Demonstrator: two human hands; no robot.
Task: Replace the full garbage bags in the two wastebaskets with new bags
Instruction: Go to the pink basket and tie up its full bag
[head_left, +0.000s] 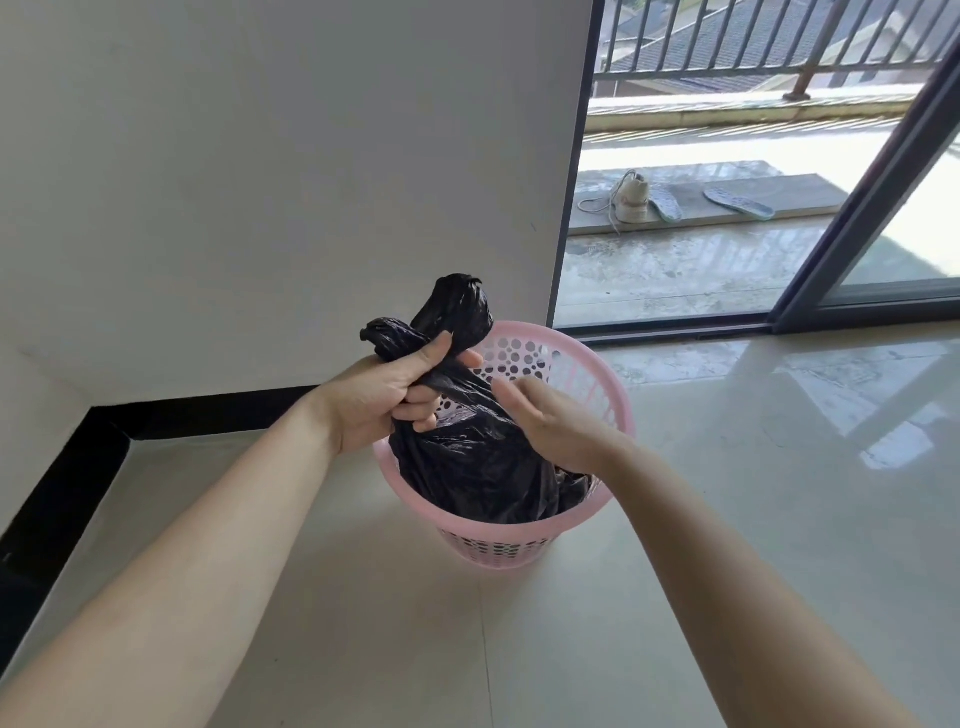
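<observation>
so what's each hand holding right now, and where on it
The left hand grips the black garbage bag by its gathered neck, above the pink wastebasket. The right hand is open against the bag's side, gripping nothing.

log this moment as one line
left hand: grips gathered neck of black bag | right hand: open on bag | bag in pink wastebasket

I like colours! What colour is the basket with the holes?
Pink. The wastebasket shows best in the head view.
</observation>
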